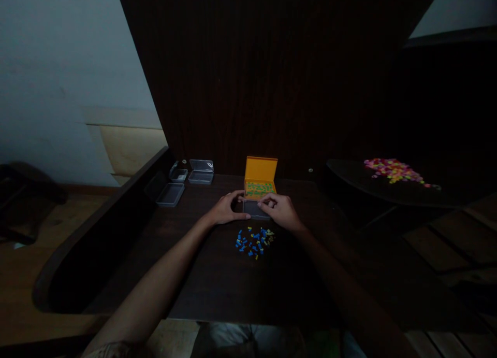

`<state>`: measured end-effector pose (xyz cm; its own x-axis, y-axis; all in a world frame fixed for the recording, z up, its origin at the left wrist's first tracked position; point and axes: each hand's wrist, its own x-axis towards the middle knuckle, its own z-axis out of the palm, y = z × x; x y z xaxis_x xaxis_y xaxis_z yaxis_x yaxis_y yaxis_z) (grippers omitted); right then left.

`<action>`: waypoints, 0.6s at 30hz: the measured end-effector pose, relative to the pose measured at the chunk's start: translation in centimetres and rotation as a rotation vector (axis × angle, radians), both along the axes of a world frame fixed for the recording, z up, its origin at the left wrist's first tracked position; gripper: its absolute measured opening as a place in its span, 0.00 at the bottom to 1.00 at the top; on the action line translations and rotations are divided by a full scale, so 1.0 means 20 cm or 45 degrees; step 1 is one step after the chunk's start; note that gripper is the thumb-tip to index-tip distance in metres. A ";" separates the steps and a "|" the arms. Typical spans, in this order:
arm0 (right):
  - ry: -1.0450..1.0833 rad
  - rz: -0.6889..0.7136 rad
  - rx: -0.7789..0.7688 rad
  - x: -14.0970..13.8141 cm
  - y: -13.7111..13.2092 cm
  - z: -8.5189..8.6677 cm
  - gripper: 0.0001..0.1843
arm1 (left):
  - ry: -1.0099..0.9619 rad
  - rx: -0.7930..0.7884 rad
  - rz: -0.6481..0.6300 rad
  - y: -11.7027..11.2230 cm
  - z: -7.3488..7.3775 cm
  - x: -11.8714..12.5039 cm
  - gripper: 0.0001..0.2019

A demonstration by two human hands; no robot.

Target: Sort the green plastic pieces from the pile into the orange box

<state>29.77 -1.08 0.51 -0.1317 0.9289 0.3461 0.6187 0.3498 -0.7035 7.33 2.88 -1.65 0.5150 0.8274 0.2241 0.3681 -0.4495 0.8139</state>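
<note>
A small clear plastic box (251,209) lies on the dark table in front of me. My left hand (227,209) holds its left end, thumb at the near edge and fingers at the far edge. Over the box's right part is my right hand (280,209), fingertips pinched together; whatever they hold is too small to make out. Just behind stands an open orange case (261,169), its lower half filled with small green pieces (258,188). Nearer to me lies a loose pile of tiny blue and yellow pieces (254,242).
Open clear boxes stand at the back left, among them one box (201,172) with a raised lid and another box (171,194). A dark side panel (104,228) borders the table's left. Right of it, a round stool-like surface (349,179) bears a pink and yellow heap (396,171).
</note>
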 end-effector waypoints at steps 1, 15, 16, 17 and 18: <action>-0.004 0.003 0.001 0.00 0.00 -0.01 0.10 | -0.002 -0.002 -0.004 0.00 0.00 0.00 0.41; -0.178 0.022 -0.050 -0.05 0.09 -0.05 0.06 | -0.024 0.004 -0.024 0.00 -0.01 0.00 0.41; -0.193 0.028 -0.052 -0.05 0.09 -0.05 0.07 | -0.025 0.004 -0.023 0.00 -0.01 0.01 0.41; -0.206 0.029 -0.054 -0.05 0.09 -0.05 0.07 | -0.024 0.004 -0.023 0.00 -0.01 0.01 0.41; -0.218 0.024 -0.056 -0.04 0.09 -0.05 0.06 | -0.020 0.004 -0.023 0.00 -0.01 0.01 0.41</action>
